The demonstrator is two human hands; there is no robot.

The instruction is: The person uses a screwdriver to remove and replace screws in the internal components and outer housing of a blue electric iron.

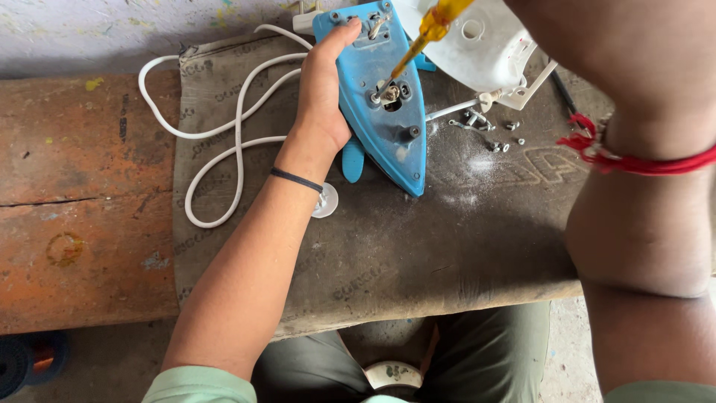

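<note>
On the far left, a rough, rust-stained wooden bench top (82,194) carries a worn grey-brown woven mat (418,246), dusted with white powder near its middle. Across the mat's left part a smooth white round power cord (239,127) lies in loose loops. Beside it the left hand (322,89) is curled about the left edge of a blue plastic iron body (388,112), wedge-shaped with its point towards the person, fingertips hooked over its top corner; a thin black band circles that wrist. A small white plastic disc (326,200) rests on the mat just under the forearm. A yellow-handled screwdriver (425,33) slants down, its metal tip meeting a screw fitting at the iron's centre. Right of it lie a glossy white plastic shell (477,45) and scattered small metal screws (501,142). The right hand itself lies outside the picture, so its grip cannot be told; only its forearm with a red thread bracelet (634,160) shows.
</note>
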